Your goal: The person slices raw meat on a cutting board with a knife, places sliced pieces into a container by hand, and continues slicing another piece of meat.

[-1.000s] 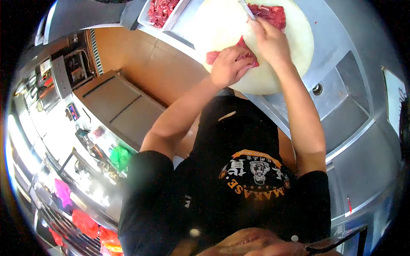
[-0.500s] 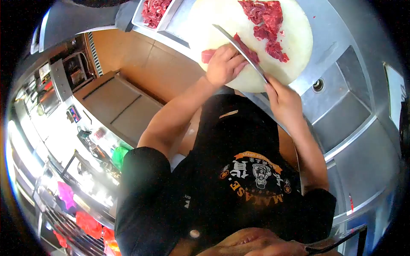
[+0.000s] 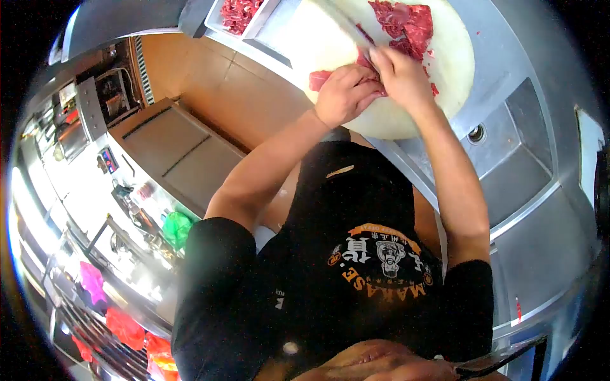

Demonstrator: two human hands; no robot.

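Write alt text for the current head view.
A person's left hand steadies red meat on a round, pale board while the right hand holds a blurred knife. More meat lies beyond; a steel sink is at right.

1. Floor: tan, tiled, seams visible.
2. Cabinet: low, brownish-grey front, borders floor.
3. Counter: steel, right side.
4. Sink: steel, beside counter, round drain.
5. Rack: slatted, lower left.
6. Light: white glare, far left.

Black top | orange "MAKASE" | white "貨" | smaller print illegible
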